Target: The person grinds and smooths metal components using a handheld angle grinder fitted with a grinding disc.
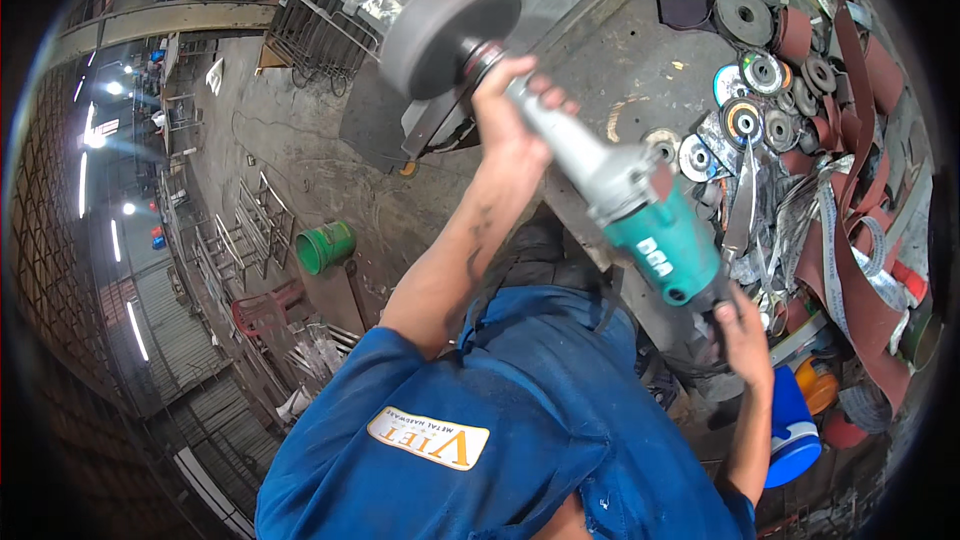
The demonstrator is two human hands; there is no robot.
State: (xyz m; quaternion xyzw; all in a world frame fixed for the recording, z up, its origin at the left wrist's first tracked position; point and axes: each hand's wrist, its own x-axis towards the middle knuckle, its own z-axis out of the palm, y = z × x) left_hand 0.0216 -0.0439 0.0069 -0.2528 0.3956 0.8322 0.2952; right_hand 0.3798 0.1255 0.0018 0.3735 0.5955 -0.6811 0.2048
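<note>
Holding the angle grinder (610, 185) with my left hand (510, 105) wrapped tight round its neck, just behind the grey wheel (445, 30). If that grip slips, the wheel kicks sideways. Long axis runs wheel-end upper-left, down-right to the teal body, where my right hand (745, 335) clasps the tail.

one angle grinder (640, 210), one green bucket (325, 246)

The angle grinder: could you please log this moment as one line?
left hand: grips neck | right hand: holds rear | angle grinder: raised, grey wheel fitted | bench: discs, belts
</note>
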